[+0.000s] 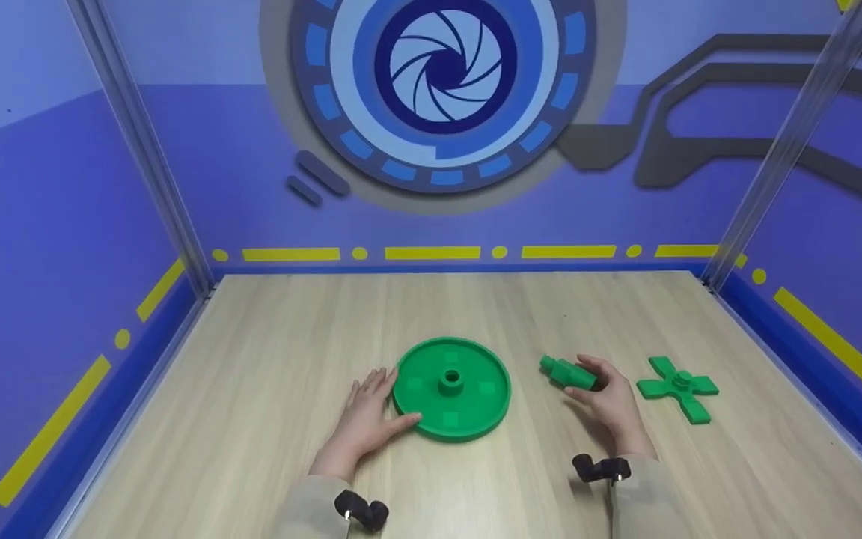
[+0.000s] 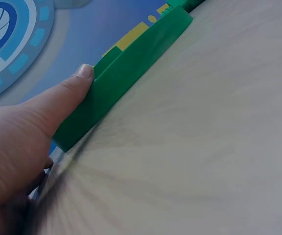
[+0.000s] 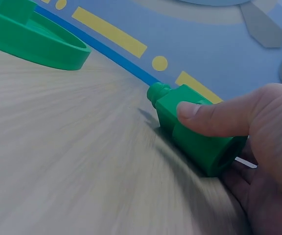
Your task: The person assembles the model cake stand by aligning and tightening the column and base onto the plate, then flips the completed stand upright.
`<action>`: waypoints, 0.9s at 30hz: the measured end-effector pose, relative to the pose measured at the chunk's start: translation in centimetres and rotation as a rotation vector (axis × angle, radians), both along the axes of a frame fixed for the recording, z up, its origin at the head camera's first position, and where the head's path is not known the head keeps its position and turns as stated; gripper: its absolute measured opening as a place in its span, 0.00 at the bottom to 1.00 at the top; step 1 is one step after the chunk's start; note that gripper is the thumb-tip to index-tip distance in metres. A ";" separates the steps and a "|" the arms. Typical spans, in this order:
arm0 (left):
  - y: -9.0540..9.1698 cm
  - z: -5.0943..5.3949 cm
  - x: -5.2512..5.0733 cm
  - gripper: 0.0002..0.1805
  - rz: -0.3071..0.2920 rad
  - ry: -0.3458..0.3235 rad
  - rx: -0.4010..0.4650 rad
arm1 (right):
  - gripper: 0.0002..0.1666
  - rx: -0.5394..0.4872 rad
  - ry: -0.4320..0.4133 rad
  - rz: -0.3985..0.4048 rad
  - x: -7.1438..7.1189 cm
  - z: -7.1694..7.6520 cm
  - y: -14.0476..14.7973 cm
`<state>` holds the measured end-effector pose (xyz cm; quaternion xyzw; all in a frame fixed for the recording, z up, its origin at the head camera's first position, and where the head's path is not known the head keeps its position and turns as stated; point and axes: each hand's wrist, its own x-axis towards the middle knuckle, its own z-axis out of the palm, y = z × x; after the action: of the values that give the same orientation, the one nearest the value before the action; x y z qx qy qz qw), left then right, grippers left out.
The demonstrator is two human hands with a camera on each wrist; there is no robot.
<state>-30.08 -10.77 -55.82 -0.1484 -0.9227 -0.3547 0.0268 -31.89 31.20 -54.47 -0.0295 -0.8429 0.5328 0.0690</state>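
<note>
A round green tray-like disc (image 1: 485,359) with a raised rim and a hollow hub at its centre lies on the table. At its left edge rests my left hand (image 1: 364,423), fingers extended along the rim; the thumb (image 2: 70,95) touches the rim in the left wrist view. To the right of the disc, my right hand (image 1: 612,400) pinches a green stepped post (image 1: 567,373) between thumb and fingers. In the right wrist view this post (image 3: 192,139) lies tilted, with a narrow knob at its far end and a hollow near end. Its underside fingers are mostly hidden.
A green cross-shaped piece (image 1: 693,385) with a small central knob lies right of my right hand. Blue printed panels (image 1: 431,224) and metal corner posts (image 1: 143,150) enclose the wooden table (image 1: 289,322) at the back and sides.
</note>
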 end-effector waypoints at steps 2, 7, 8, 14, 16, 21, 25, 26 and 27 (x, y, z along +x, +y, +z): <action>0.0 0.0 0.0 0.55 -0.003 -0.003 -0.003 | 0.41 0.006 0.003 -0.002 0.0 0.0 0.0; 0.0 0.0 0.0 0.55 -0.003 -0.011 -0.007 | 0.42 0.016 -0.005 -0.009 0.2 -0.1 0.1; 0.0 0.1 0.1 0.55 -0.002 -0.013 -0.007 | 0.42 0.020 -0.008 -0.011 0.2 -0.1 0.0; 0.1 0.1 0.1 0.55 0.009 -0.013 0.001 | 0.39 0.044 -0.028 -0.031 0.3 -0.2 -0.1; 0.1 0.0 0.1 0.54 0.012 -0.010 -0.001 | 0.37 0.047 -0.036 -0.034 0.3 -0.2 -0.1; 0.1 -0.1 0.1 0.54 0.018 -0.008 -0.008 | 0.34 0.065 -0.043 -0.033 0.2 -0.2 0.0; 0.1 -0.1 0.1 0.54 0.018 -0.008 -0.009 | 0.34 0.061 -0.039 -0.037 0.2 -0.2 0.1; 0.1 0.0 0.1 0.54 0.018 -0.008 -0.009 | 0.34 0.057 -0.038 -0.036 0.2 -0.2 0.1; 0.1 0.0 0.0 0.54 0.018 -0.008 -0.010 | 0.34 0.050 -0.037 -0.036 0.2 -0.1 0.1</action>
<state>-30.04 -10.64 -55.86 -0.1390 -0.9259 -0.3503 0.0255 -31.71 31.28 -54.62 -0.0528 -0.8564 0.5097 0.0634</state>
